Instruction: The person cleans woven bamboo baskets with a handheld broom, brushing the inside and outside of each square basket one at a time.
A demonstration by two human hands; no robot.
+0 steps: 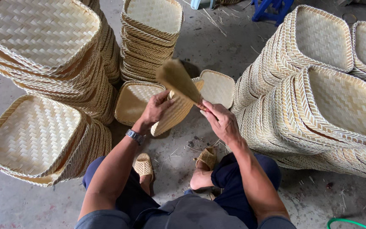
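The left hand (156, 111) curls its fingers around the edge of a shallow square tray of pale woven bamboo strips (175, 114), tilted up on edge above the grey concrete floor (217, 51) between the person's knees, its herringbone weave and bound rim facing partly away. The right hand (221, 121) pinches the handle of a tan, soft-bristled brush (178, 80), blurred so probably moving, against the tray's upper edge. Tall stacks of matching woven trays (43, 46) stand around on both sides.

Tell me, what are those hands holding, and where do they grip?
The left hand grips a woven basket by its rim. The right hand holds a brush by its handle.
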